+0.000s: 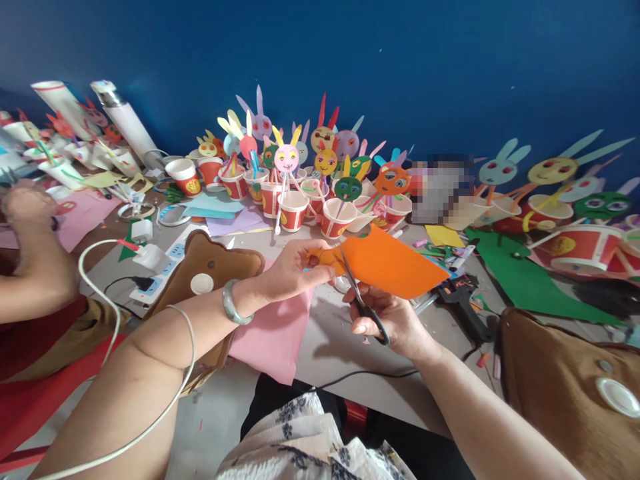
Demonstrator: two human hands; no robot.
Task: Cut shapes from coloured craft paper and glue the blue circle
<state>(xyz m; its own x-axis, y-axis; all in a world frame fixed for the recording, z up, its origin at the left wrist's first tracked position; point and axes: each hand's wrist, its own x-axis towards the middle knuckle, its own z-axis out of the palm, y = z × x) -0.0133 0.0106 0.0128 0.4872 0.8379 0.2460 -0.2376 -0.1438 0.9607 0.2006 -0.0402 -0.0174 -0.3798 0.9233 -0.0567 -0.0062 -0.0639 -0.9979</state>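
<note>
My left hand pinches the left end of an orange paper sheet, held up above the table. In my right hand is a pair of black-handled scissors, with fingers through the handles. The blades reach up across the paper's left part, close to my left fingertips. A narrow cut-out piece of the same orange seems to show at my left fingers. Below my left wrist lies a pink paper sheet, partly under my forearm.
Paper cups with rabbit-faced discs crowd the back. A brown cushion and a power strip lie left, a black glue gun and green paper right. A white cable crosses my left forearm. Another person's hand is at far left.
</note>
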